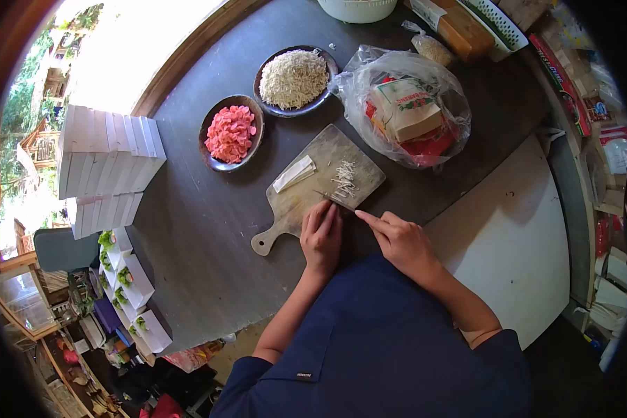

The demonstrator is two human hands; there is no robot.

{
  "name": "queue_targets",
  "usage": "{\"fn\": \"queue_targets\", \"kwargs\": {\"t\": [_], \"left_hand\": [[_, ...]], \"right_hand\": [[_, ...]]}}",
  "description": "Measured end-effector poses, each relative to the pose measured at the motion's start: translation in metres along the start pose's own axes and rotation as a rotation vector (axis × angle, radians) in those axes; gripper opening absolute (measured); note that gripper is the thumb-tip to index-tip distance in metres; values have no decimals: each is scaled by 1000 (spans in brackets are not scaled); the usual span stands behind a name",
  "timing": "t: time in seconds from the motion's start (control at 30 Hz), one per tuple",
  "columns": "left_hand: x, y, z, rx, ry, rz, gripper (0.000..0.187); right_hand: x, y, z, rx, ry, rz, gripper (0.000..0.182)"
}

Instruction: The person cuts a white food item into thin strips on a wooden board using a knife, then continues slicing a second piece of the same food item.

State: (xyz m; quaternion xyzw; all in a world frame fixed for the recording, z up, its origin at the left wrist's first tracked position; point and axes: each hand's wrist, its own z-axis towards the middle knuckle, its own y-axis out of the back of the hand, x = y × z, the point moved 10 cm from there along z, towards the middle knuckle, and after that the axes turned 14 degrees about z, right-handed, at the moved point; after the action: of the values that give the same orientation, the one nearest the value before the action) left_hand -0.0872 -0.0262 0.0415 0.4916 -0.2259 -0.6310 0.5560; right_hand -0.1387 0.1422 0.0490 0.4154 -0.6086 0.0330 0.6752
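A wooden cutting board (pixel 285 209) with a round handle lies on the dark table in front of me. My left hand (pixel 321 235) rests at its near edge, fingers bent and pressed together; whatever is under them is hidden. In my right hand (pixel 402 240) is a knife (pixel 343 203), the index finger stretched along it and the blade at my left fingertips. White flat strips (pixel 295 173) lie side by side on the board's left part. Thin white cut slivers (pixel 344 180) are scattered just beyond the blade.
Beyond the board stand a bowl of pink slices (pixel 231 134) and a bowl of pale shreds (pixel 293 79). A clear plastic bag (pixel 453 129) of packets sits at the back right. White boxes (pixel 108 150) are stacked at the left edge, above small white planters (pixel 136 279).
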Motion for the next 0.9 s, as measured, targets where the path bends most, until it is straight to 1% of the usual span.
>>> {"fn": "queue_targets", "kwargs": {"t": [0.07,0.1,0.17,0.47,0.9], "left_hand": [[-7,3,-1,12,10,-12,27],[1,2,7,-19,0,6,27],[-1,5,8,-25,15,-25,25],[-3,8,8,-39,25,-44,27],[-1,6,8,-34,23,-28,26]], "right_hand": [[8,8,-4,-35,40,-15,47],[8,3,5,-45,75,-12,47],[1,5,-2,-35,17,15,49],[4,11,-1,-28,10,48,53],[2,5,1,6,-6,37,52]]}}
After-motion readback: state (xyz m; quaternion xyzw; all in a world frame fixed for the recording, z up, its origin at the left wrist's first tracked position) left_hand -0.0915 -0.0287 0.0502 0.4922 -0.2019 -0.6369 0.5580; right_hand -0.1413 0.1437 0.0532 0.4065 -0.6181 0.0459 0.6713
